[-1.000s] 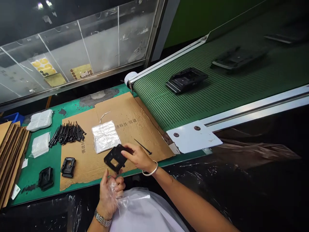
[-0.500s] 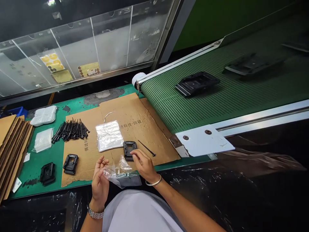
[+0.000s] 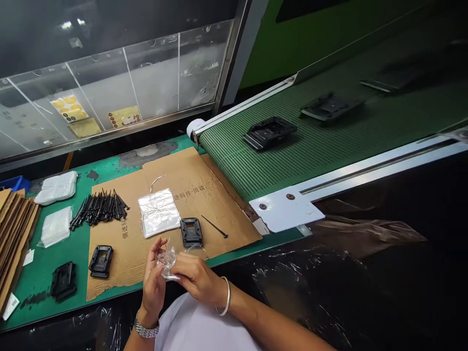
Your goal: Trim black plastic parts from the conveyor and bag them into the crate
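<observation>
A clear plastic bag (image 3: 167, 259) is bunched between my two hands, close to my body at the table's front edge. My left hand (image 3: 154, 282) closes its thumb and fingers on the bag's left side. From the right, my right hand (image 3: 195, 275) grips the same bag, its fingertips partly hidden. Just beyond my right hand lies a black plastic frame (image 3: 191, 232) with a square opening. A thin black rod with a small head (image 3: 215, 227) rests to its right. Behind my left hand sits a stack of clear bags (image 3: 159, 214) on the cardboard (image 3: 215, 219).
Many black rods (image 3: 100, 207) lie piled at left, near two bag stacks (image 3: 56, 226). Two more black frames (image 3: 100, 262) lie front left. Cardboard sheets (image 3: 16, 229) stand at the left edge. A green conveyor (image 3: 234, 161) at right carries several black parts (image 3: 269, 132).
My right hand has moved left, off the black frame, onto the plastic bag. The bag, spread out before, is now gathered between both hands. The camera view has shifted slightly.
</observation>
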`<state>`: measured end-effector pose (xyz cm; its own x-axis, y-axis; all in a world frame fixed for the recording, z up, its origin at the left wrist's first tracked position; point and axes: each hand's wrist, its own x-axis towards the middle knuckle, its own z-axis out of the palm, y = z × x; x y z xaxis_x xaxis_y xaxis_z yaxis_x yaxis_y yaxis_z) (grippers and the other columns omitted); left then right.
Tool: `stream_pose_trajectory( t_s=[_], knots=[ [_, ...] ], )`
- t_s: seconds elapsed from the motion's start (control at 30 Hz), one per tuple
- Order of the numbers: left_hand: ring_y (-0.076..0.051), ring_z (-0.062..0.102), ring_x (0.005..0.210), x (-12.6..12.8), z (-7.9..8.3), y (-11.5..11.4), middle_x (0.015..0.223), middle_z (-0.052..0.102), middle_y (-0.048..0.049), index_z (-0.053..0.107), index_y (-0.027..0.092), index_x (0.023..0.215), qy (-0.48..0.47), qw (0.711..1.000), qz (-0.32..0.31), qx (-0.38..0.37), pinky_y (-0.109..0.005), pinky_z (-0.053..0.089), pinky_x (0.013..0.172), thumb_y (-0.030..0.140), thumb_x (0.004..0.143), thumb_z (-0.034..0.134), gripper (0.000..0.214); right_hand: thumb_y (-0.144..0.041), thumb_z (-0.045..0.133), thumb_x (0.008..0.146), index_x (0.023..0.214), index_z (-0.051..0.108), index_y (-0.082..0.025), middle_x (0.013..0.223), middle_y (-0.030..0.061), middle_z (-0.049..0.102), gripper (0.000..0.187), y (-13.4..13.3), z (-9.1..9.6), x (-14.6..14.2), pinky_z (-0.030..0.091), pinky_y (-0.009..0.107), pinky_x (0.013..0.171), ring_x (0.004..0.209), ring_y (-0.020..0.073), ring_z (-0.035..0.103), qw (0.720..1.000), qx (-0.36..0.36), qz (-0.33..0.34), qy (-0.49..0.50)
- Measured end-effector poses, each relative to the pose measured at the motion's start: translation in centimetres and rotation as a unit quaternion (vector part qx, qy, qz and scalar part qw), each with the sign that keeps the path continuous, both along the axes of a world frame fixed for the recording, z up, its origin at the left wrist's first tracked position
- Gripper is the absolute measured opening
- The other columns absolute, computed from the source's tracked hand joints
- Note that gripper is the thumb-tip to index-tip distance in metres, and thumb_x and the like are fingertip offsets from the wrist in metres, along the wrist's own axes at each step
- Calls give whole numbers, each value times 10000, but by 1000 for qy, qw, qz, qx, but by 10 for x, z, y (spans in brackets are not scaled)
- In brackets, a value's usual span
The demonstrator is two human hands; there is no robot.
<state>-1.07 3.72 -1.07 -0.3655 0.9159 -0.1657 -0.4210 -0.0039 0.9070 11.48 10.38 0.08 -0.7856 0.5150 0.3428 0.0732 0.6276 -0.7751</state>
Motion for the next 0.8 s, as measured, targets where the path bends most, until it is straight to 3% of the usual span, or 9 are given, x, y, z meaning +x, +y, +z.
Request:
stream_pose_trajectory(
  t_s=[0.1,0.17,0.23,0.3,0.37,0.5,0.6,0.73,0.8],
  knots=[
    [-234,420,1037,-16,1,-4,1146,498,-84,505,226,1153,144,981,-122,37,-359,322,897,394,730,542,457,-318,377,884,670,549,-154,625,30,523,320,0,3,7,335,258,583,613,135,437,997,-44,-15,58],
    [-221,449,911,-27,7,-4,937,545,-74,578,212,1041,265,941,-206,36,-358,350,814,362,726,566,349,-420,440,847,618,519,-154,579,1,481,360,2,5,13,312,244,549,567,115,413,988,-124,-38,79],
    [-189,437,777,-35,14,-1,746,523,-37,628,202,841,374,896,-239,10,-335,342,739,327,733,572,174,-511,500,785,585,483,-153,545,-30,422,410,5,6,20,281,226,509,524,91,370,967,-235,-44,86],
    [-165,413,697,-38,19,2,647,491,-10,597,190,667,423,876,-230,-12,-319,323,700,314,725,587,138,-564,537,731,581,460,-154,528,-49,382,443,8,6,24,250,213,479,497,74,328,930,-352,-37,94],
    [-154,419,670,-37,21,4,615,482,-2,540,180,582,372,907,-197,-10,-307,332,683,336,722,587,215,-576,557,707,594,472,-149,521,-53,382,450,10,7,26,236,207,469,486,66,317,887,-446,-43,113],
    [-139,500,655,-22,17,4,621,558,-9,510,170,580,93,988,-120,-29,-267,382,640,379,708,600,261,-552,598,687,606,512,-140,487,-52,410,428,13,7,22,254,200,462,458,58,338,795,-576,-80,172],
    [-92,492,524,-11,16,4,507,537,40,489,168,573,-72,994,-53,-64,-227,397,577,324,640,682,257,-512,675,624,592,507,-144,473,-60,417,406,18,4,17,266,187,449,438,47,334,746,-624,-114,203],
    [-100,565,589,-5,17,12,661,629,28,577,174,693,-200,971,69,-110,-235,456,605,231,557,740,220,-474,731,561,590,510,-145,496,-64,433,398,22,0,13,269,177,434,431,37,333,712,-647,-156,225],
    [-102,581,610,-4,16,15,694,641,20,606,175,718,-214,962,107,-129,-231,470,614,212,562,735,205,-471,729,565,597,514,-146,514,-63,441,391,21,-2,13,282,180,442,436,38,345,711,-647,-154,227]
  ],
)
